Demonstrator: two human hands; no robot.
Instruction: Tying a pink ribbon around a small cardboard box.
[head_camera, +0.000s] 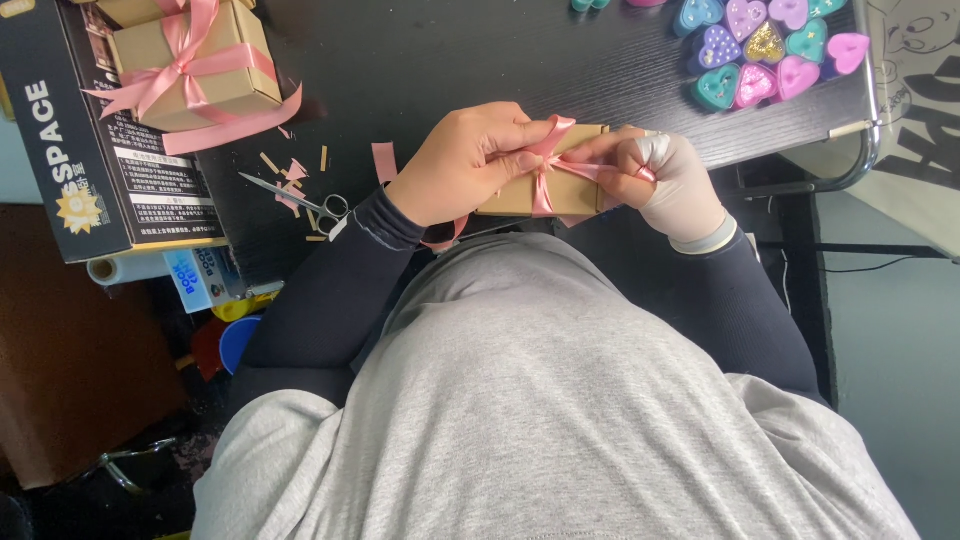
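Observation:
A small tan cardboard box (580, 192) rests at the near edge of a black table (450, 60), wrapped with pink ribbon (546, 180). My left hand (462, 160) lies over the box's left part and pinches the ribbon at its top. My right hand (670, 180), in a pale glove, grips a ribbon end at the box's right side. The ribbon crosses the box and forms a loop between both hands.
A finished ribbon-tied tan box (195, 62) sits on a large dark carton (90, 170) at the left. Scissors (300, 198) and ribbon scraps (384, 160) lie on the table. Several heart-shaped colourful containers (765, 50) cluster at the far right.

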